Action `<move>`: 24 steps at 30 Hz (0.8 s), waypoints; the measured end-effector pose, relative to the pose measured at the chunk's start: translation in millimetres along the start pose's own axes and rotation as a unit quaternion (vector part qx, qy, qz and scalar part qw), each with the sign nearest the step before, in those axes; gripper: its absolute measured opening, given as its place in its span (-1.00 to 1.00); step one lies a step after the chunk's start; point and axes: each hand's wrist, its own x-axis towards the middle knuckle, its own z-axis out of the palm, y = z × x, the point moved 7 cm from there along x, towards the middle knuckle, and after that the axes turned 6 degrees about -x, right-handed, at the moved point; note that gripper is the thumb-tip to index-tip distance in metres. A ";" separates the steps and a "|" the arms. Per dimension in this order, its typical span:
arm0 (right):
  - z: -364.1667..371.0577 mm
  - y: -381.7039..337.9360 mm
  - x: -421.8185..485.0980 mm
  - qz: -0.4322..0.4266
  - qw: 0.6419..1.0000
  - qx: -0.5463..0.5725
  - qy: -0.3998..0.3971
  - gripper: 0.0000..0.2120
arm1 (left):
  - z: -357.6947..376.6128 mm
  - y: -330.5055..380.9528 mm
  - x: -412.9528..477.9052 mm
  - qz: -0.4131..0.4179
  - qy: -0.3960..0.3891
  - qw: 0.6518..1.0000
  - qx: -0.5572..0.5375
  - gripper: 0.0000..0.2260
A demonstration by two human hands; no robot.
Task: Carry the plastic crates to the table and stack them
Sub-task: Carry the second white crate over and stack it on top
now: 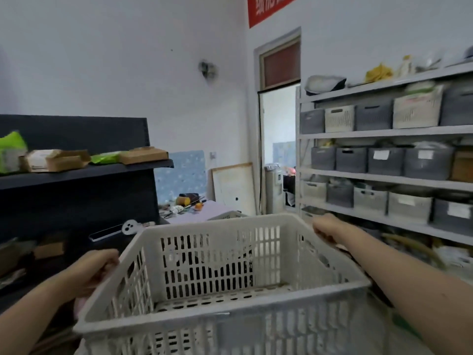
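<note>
A large white slotted plastic crate [220,254] fills the lower middle of the head view, held up in front of me and empty inside. My left hand [96,267] grips its left rim, and my right hand [329,228] grips the right rim near the far corner. Beyond the crate, a table with a pale purple top [204,211] stands ahead. The rim of another white crate [227,215] shows on it, just past the far edge of the one I hold.
A dark shelf unit [76,175] with cardboard boxes and green packets stands close on the left. Grey metal shelving [384,175] full of grey and white bins lines the right. An open doorway [279,149] lies ahead. Tools and small items clutter the table's far end.
</note>
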 end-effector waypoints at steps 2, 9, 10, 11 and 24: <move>-23.8 6.3 26.8 0.012 1.000 -0.008 0.015 -0.74 | 47.7 52.5 -57.3 0.003 -0.006 1.000 -0.027 -0.76; -79.1 14.9 151.5 0.035 0.996 0.007 0.087 -0.71 | 173.0 180.0 -74.1 0.035 -0.061 0.995 -0.071 -0.71; -83.5 18.7 175.8 0.041 0.995 0.008 0.094 -0.66 | 181.4 195.7 -61.6 0.047 -0.059 0.994 -0.074 -0.73; -87.1 19.4 197.4 0.046 0.994 0.002 0.098 -0.65 | 190.3 210.7 -45.7 0.060 -0.066 0.993 -0.080 -0.74; -85.7 -76.6 381.9 0.097 0.982 -0.026 0.159 -0.77 | 270.5 345.4 170.2 0.111 -0.126 0.983 -0.070 -0.83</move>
